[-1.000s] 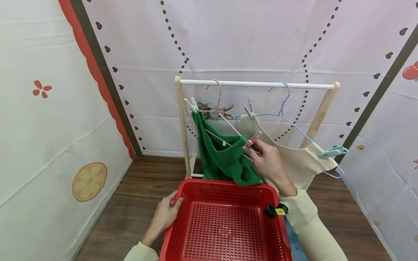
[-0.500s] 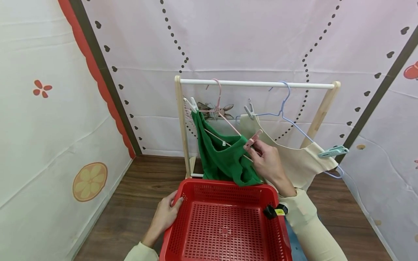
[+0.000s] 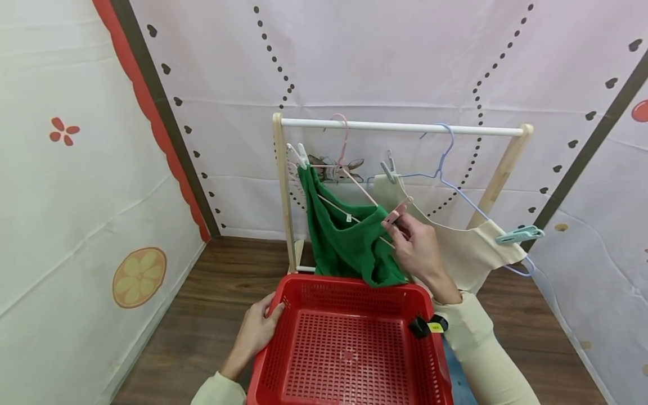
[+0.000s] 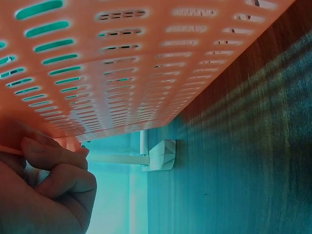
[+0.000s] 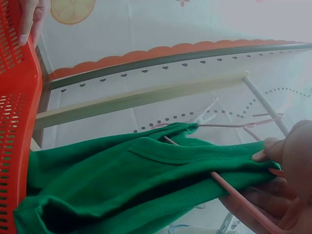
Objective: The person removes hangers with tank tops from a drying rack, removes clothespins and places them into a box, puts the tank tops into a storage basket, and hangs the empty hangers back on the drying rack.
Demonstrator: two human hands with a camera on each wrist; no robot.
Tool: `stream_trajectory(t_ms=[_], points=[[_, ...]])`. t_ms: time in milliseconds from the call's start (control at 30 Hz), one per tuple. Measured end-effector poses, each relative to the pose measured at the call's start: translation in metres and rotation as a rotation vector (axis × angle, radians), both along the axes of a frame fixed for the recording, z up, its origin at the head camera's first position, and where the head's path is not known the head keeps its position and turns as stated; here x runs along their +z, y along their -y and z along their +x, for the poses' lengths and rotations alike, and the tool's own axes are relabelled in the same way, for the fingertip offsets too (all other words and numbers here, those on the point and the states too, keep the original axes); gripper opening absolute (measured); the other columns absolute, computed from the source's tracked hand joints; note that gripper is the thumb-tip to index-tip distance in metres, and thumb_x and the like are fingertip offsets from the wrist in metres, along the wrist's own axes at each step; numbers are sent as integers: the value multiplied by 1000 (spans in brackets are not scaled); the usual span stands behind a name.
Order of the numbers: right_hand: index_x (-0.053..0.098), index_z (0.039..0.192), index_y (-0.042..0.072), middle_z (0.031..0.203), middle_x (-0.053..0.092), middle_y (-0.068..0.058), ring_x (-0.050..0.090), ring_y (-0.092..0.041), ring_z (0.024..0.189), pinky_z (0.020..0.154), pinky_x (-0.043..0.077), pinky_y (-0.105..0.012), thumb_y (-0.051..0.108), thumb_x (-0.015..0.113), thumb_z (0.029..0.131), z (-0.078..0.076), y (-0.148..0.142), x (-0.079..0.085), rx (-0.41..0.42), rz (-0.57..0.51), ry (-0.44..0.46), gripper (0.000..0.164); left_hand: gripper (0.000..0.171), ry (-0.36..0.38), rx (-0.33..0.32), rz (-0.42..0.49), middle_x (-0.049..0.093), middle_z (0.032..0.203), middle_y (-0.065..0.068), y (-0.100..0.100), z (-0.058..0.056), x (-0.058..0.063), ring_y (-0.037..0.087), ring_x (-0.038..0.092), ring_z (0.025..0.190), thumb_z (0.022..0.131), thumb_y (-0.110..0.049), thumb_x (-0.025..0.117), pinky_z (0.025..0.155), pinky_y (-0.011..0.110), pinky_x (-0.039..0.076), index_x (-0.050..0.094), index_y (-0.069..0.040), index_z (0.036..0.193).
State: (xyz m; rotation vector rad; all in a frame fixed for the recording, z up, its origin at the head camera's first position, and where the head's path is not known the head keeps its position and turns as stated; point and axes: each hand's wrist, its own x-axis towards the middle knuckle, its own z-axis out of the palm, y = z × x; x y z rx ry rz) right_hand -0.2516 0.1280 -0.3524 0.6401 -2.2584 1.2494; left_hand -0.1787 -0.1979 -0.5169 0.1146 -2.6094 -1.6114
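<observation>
My right hand (image 3: 417, 244) pinches a pink clothespin (image 3: 396, 211) at the right end of the waistband of green shorts (image 3: 349, 242). The shorts hang from a pink hanger (image 3: 358, 184), and a white clothespin (image 3: 302, 156) grips their left end. In the right wrist view, my thumb and fingers lie around the corner of the ribbed waistband, near a bare pink hanger bar (image 5: 239, 197). My left hand (image 3: 257, 332) grips the left rim of a red perforated basket (image 3: 266, 363), with nothing in it. The left wrist view shows curled fingers (image 4: 61, 168) at the basket's edge.
A rack with a white rail (image 3: 400, 126) stands behind the basket. On its right, a cream garment (image 3: 450, 247) hangs from a blue hanger (image 3: 458, 194), with a grey clothespin (image 3: 390, 169) and a teal clothespin (image 3: 520, 234). Something blue (image 3: 458, 377) shows under my right sleeve.
The head view has shifted slightly. My right hand, the pink clothespin and the hanger have moved a little to the right; my left hand keeps its hold on the basket.
</observation>
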Motion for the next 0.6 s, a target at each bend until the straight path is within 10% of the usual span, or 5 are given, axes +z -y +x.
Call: stream_trajectory(t_ms=[600], points=[[69,102,2,83,71,-11,54,-13,65,56,41,-18,12,64,97,7,-6,10,-18,-2,7,13,43,5,-1,8,72,98,15,0,0,0,17,68,61,101,-17,59,50,28,55,53,-4,141]])
